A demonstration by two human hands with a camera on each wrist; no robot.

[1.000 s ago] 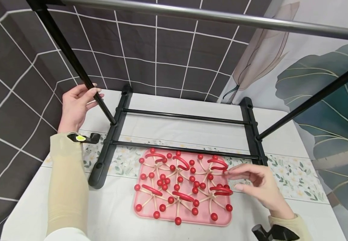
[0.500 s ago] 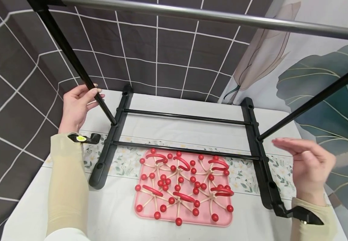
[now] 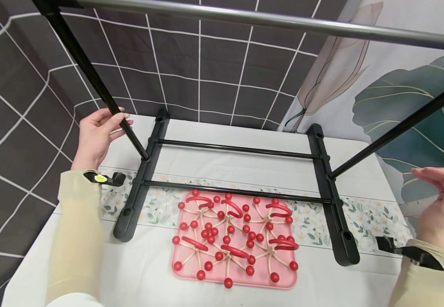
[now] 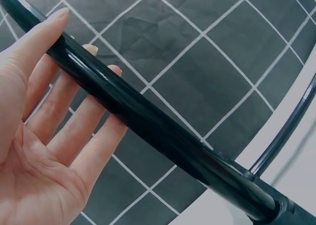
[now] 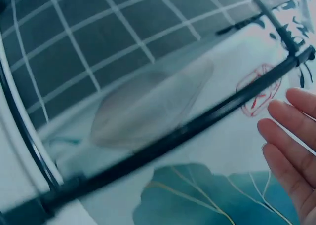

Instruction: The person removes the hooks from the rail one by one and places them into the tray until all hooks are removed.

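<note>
My left hand (image 3: 96, 136) holds the black left upright (image 3: 87, 70) of a metal rack. In the left wrist view, the thumb lies on the near side of this tube and the fingers (image 4: 101, 146) reach behind it. Out to the right, my right hand (image 3: 442, 204) is raised with its fingers extended, holding nothing and partly cut off by the frame edge. The right wrist view has its fingers (image 5: 291, 146) apart from the right upright (image 5: 163, 146). Below the rack's lower crossbar (image 3: 229, 189) sits a pink tray (image 3: 258, 279).
Several pale thin-legged pieces with red ball tips and red curved tops (image 3: 234, 250) sit on the tray. Black feet (image 3: 125, 224) support the rack on a white table (image 3: 145, 268). A silver bar (image 3: 222, 15) crosses overhead; dark gridded cloth (image 3: 222, 55) hangs behind.
My right hand has moved away from the tray's right side, past the rack's right foot, out to the right edge. The left hand has stayed on the upright; the tray has not moved.
</note>
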